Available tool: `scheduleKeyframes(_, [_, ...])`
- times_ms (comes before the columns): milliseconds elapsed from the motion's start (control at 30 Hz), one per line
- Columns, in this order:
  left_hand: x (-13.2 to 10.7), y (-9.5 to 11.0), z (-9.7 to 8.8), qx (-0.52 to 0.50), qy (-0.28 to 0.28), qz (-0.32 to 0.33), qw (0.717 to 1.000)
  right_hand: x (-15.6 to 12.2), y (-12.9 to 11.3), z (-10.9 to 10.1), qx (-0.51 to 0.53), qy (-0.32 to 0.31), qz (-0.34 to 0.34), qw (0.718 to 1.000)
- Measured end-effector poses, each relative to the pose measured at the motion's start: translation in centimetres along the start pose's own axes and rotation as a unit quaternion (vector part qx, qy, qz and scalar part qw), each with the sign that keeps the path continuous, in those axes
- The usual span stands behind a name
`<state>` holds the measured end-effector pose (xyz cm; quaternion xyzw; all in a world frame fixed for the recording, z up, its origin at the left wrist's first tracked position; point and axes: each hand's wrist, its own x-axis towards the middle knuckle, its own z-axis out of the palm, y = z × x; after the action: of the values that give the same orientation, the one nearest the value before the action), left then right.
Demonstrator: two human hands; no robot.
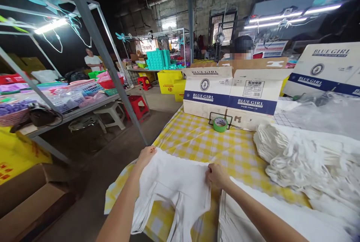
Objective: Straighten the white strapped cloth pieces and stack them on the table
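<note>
A white cloth bag with long handles [171,185] lies on the yellow checked tablecloth [208,144] at the table's near left corner. My left hand [146,156] grips the bag's far left corner with its fingers closed. My right hand [216,175] pinches the bag's far right corner. The bag's handles hang toward me over the table edge. A stack of white cloth [270,215] lies under my right forearm.
A heap of white bags [303,159] fills the right of the table. A green tape roll [220,124] stands before the "BLUE GIRL" cartons [230,96]. Clear plastic sheets [323,114] lie at far right. Across the aisle are a cluttered bench [70,99], stools, people and a metal post [107,62].
</note>
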<state>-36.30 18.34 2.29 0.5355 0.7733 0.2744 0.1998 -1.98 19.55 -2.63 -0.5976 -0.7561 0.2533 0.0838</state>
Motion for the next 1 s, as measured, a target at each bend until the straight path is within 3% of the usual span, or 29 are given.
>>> scheduleKeyframes(100, [1.0, -0.5, 1.6, 0.094, 0.012, -0.008, 0.995, 0.4, 0.8, 0.2, -0.016, 0.006, 0.006, 1.0])
scheduleKeyframes(267, [0.6, -0.9, 3.1, 0.204, 0.051, 0.007, 0.978, 1.0, 1.7, 0.8, -0.018, 0.006, 0.02, 1.0])
scheduleKeyframes(567, [-0.8, -1.2, 4.7, 0.291, 0.119, 0.042, 0.948, -0.2, 1.5, -0.2, -0.008, 0.027, 0.04, 0.999])
scheduleKeyframes(767, [-1.0, -1.4, 4.4, 0.311, 0.143, 0.034, 0.939, -4.8, 3.9, -4.2, 0.089, 0.092, -0.046, 0.991])
scheduleKeyframes(867, [-1.4, -0.9, 4.2, 0.321, 0.16, 0.038, 0.933, -8.4, 7.1, -6.2, 0.131, 0.111, -0.068, 0.983])
scheduleKeyframes(1000, [-2.8, 0.3, 4.9, 0.338, 0.197, 0.035, 0.92, -13.8, 12.8, -7.8, 0.147, 0.157, -0.018, 0.976])
